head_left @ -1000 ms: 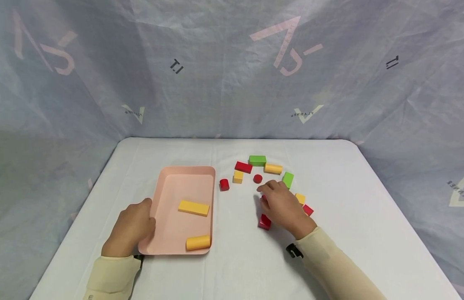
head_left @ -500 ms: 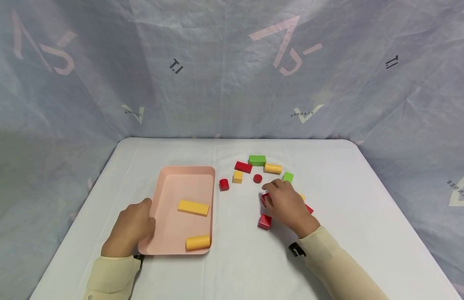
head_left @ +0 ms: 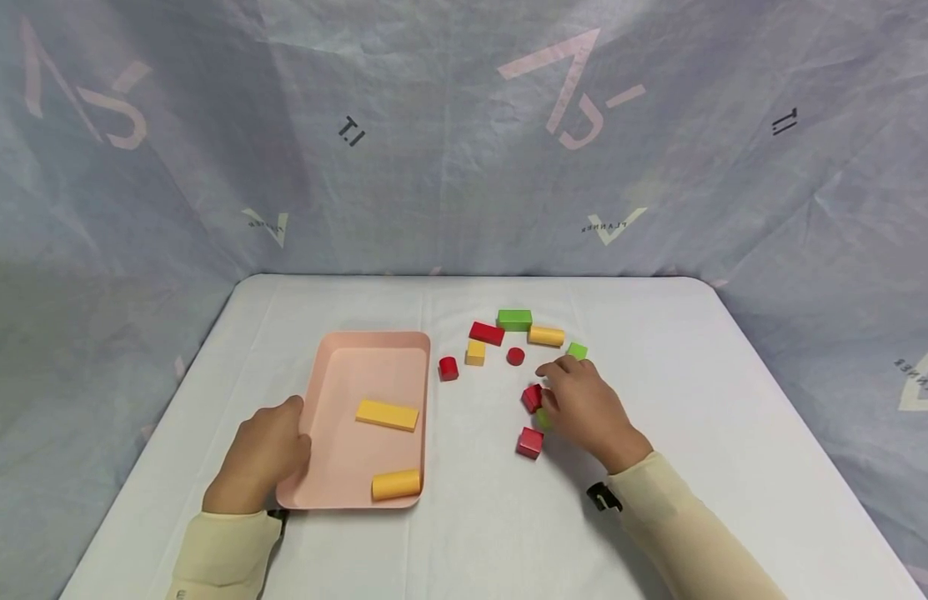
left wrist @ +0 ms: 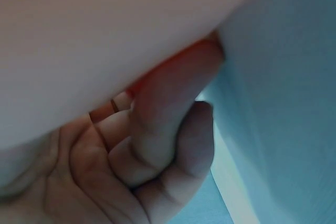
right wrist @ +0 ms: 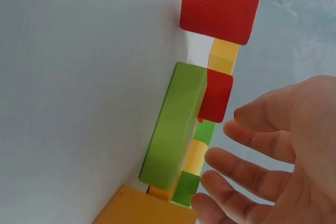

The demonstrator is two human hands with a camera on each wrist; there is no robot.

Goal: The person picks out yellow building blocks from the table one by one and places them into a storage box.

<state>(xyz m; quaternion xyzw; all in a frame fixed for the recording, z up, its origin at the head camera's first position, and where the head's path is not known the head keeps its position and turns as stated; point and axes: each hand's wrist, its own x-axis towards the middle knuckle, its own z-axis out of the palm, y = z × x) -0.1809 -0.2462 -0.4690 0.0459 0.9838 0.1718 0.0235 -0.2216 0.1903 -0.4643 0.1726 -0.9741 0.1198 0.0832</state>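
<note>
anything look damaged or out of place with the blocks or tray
Nothing stands out: the pink tray looks intact, two yellow blocks lie inside, and the other visible blocks sit scattered on the white table.

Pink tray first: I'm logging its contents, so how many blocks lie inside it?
2: a flat yellow bar near the middle of the pink tray, and a yellow-orange cylinder in its near right corner. None appears hidden.

On the white cloth-covered table we see a pink rectangular tray and, beside it, boxy green blocks, boxy and cylindrical red blocks and yellow blocks.
</note>
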